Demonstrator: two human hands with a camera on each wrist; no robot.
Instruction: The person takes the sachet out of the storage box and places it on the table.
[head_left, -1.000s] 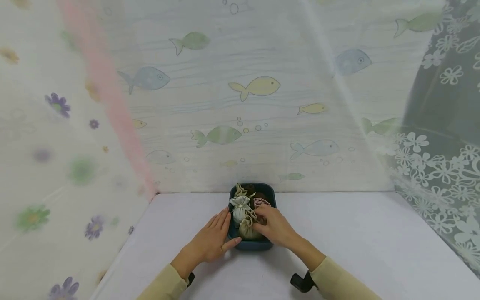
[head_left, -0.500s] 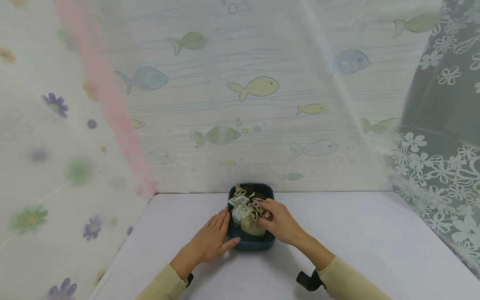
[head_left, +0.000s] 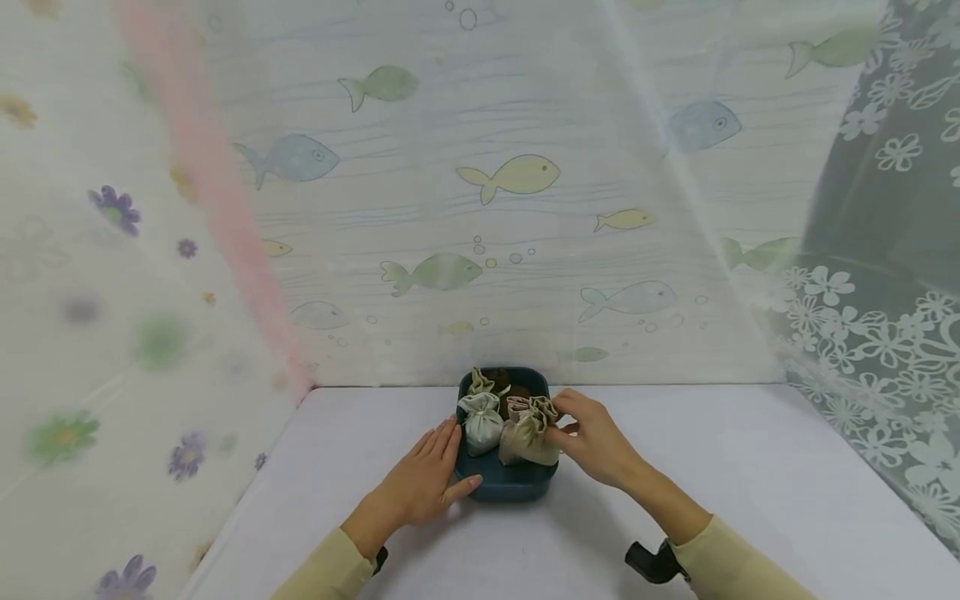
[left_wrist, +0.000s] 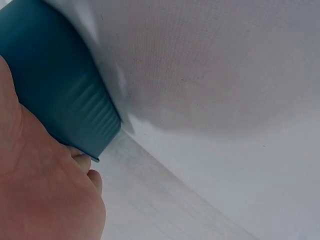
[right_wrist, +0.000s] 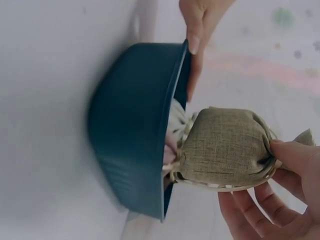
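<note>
My right hand (head_left: 600, 437) pinches an olive-green drawstring pouch (right_wrist: 225, 145) by its gathered neck. In the right wrist view the pouch is lifted out above the rim of a dark blue plastic bin (head_left: 506, 490). My left hand (head_left: 420, 482) lies against the bin's left side with straight fingers, its thumb over the front corner of the rim. Inside the bin sit a pale grey-white pouch (head_left: 483, 429), a pink patterned pouch (head_left: 517, 405) partly hidden behind the held one, and a khaki pouch (head_left: 481, 382) at the back left. Dark brown items lie at the back.
The bin stands on a white-covered table (head_left: 697, 467), close to its back edge. Behind it hangs a sheer curtain (head_left: 525, 275) with printed fish. Flowered sheets close off the left and right sides. A black wrist mount (head_left: 654, 563) sits by the right sleeve.
My right hand has moved to the right with the olive pouch, from the front of the bin up over its right rim. My left hand stays in place on the bin.
</note>
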